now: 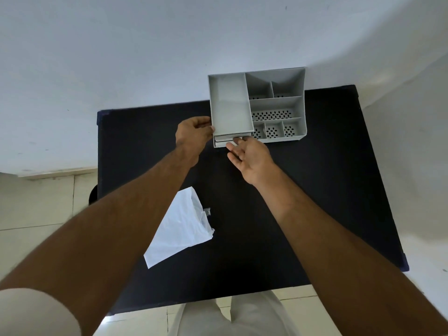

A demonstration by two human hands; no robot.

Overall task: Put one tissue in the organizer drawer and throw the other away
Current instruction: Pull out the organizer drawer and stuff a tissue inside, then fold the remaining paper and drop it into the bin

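Organizer [230,105] corner is gripped by left hand [194,135]. Right hand [250,156] is held palm-up, loose, empty, at drawer [226,139] front. Tissue [180,226] is seen on table [315,190].

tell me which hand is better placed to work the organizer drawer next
Right. The right hand lies palm up with its fingertips at the front of the drawer, while the left hand holds the left side of the organizer, likely bracing it.

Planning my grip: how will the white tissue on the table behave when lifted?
The thin white paper tissue likely droops floppily; its right edge is crumpled. Lying flat and thin, it seems very light, so a push may slide or bunch it.
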